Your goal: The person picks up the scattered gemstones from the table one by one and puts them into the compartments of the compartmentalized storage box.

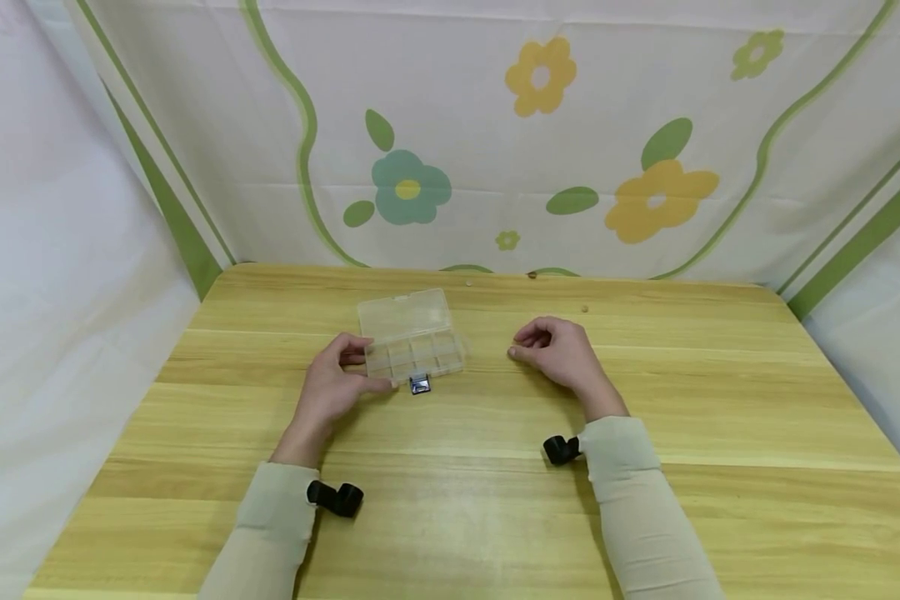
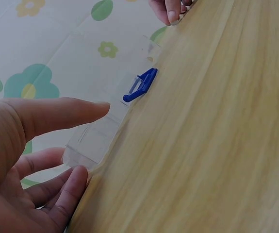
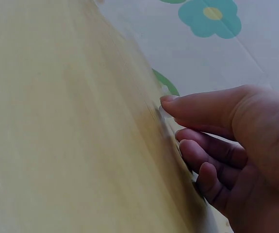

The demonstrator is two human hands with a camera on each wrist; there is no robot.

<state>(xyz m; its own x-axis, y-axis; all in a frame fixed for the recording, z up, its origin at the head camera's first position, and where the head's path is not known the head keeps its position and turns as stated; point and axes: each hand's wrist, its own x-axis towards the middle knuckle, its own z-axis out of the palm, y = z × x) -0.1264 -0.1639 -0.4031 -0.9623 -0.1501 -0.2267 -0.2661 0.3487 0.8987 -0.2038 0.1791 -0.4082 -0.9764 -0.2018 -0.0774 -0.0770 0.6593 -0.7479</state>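
A clear plastic compartment box (image 1: 414,354) lies on the table with its lid raised at the back. My left hand (image 1: 333,379) holds its left end, index finger at the side and thumb by the front corner. In the left wrist view, the other fingers curl at the end of the box. Against the front edge leans a small blue frame-like piece (image 2: 141,86) with a shiny face. My right hand (image 1: 558,354) is to the right of the box, close over the table. Its thumb and index finger pinch a small translucent whitish piece (image 3: 165,112), mostly hidden by the thumb.
Small bits lie toward the back of the wooden table (image 1: 457,517): a whitish bit (image 1: 468,283), a brown bit (image 1: 532,275) and a tan bit (image 1: 585,309). A flower-patterned curtain (image 1: 480,150) hangs behind the table's far edge.
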